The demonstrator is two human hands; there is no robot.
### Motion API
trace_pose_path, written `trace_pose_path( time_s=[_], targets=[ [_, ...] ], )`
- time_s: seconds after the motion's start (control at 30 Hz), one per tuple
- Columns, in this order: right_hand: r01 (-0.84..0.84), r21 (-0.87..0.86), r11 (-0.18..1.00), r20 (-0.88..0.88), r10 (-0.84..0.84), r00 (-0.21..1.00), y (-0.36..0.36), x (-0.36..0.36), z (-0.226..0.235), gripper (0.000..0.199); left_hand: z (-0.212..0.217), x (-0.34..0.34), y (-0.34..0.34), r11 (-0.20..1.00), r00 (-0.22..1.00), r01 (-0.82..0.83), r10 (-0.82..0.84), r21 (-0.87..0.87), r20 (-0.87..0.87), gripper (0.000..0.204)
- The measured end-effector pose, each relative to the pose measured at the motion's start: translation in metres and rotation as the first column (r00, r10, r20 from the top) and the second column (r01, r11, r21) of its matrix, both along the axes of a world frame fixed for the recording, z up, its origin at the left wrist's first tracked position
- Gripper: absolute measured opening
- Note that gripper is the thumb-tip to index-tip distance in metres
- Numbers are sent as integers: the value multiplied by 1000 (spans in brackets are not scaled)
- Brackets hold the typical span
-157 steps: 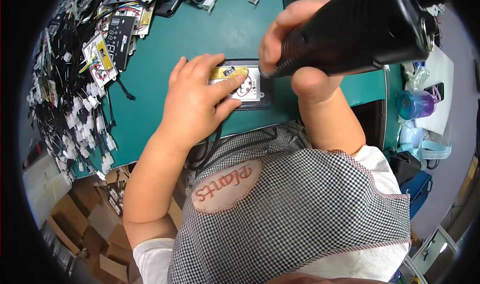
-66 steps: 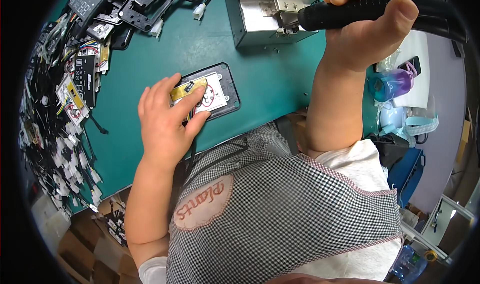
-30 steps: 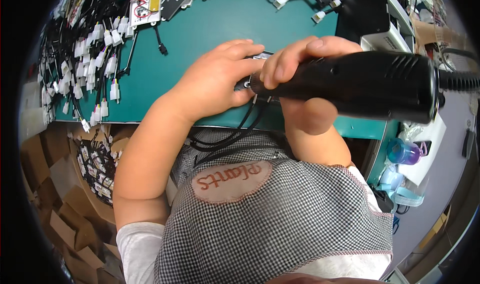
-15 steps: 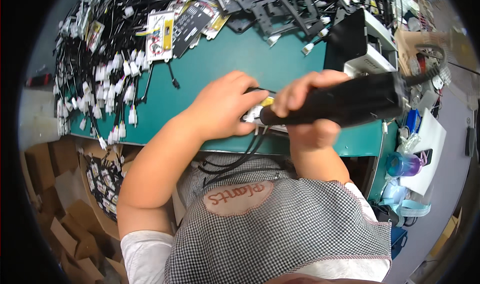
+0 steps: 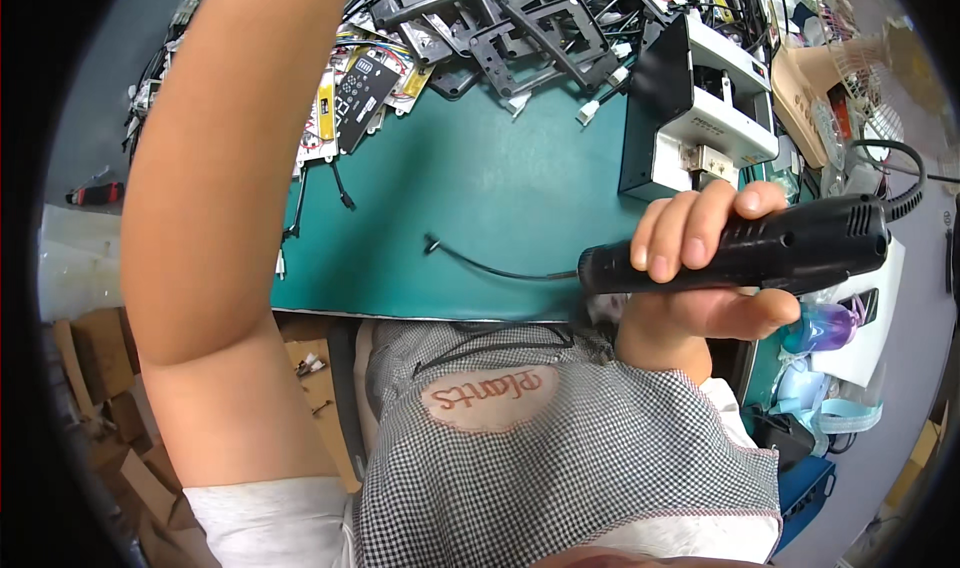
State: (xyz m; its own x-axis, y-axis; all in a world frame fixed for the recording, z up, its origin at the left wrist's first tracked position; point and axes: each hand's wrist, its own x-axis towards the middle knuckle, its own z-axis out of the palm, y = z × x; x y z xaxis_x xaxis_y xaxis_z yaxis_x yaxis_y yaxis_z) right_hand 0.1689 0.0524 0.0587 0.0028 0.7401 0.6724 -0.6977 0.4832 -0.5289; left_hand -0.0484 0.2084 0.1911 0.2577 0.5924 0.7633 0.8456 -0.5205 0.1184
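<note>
My right hand (image 5: 700, 238) is wrapped round a black corded electric screwdriver (image 5: 770, 248), held over the right front of the green table. A thin black cable with a small plug (image 5: 432, 245) runs along the table and disappears behind the screwdriver's front end. Something blurred lies below that end; I cannot make it out. My left arm (image 5: 230, 168) stretches up past the top edge of the view, so the left hand is hidden. By its forearm lie circuit boards with yellow parts (image 5: 326, 108) and a black display panel (image 5: 362, 98).
Black plastic frames (image 5: 540, 43) are heaped at the back of the green table (image 5: 480, 178). A black and white machine (image 5: 700, 98) stands at the right. Further right are a blue-purple bottle (image 5: 825, 328) and blue straps (image 5: 810, 398). Cardboard boxes (image 5: 110, 408) stand at lower left.
My left hand has left the table's middle and gone up out of view. My right hand has moved right and toward me with the screwdriver, uncovering the black cable.
</note>
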Motion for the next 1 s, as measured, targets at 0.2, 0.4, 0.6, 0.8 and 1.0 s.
trace_pose_path(
  time_s=[0.2, 0.4, 0.6, 0.8, 1.0],
  targets=[
    [-96, 63, 993, -33, 98, 995, 14, 31, -16, 81, -126, 18, -33, 667, 830, 487, -554, -564, 62, 43],
    [-507, 93, 857, -95, 514, 852, 41, 75, -10, 61, -179, 65, -145, 335, 725, 460, -676, -822, 129, 66],
    [-464, 23, 885, -255, 454, 854, 39, 81, -9, 56, -230, 91, -200, 577, 696, 550, -716, -604, -50, 46],
    [-451, -24, 892, -344, 416, 842, 20, 89, 16, 42, -193, 65, -197, 460, 794, 515, -574, -723, 201, 19],
    [-426, 139, 894, -350, 446, 824, 7, 107, 27, 49, -73, -15, -150, 298, 933, 361, -114, -884, 343, 11]
  ],
)
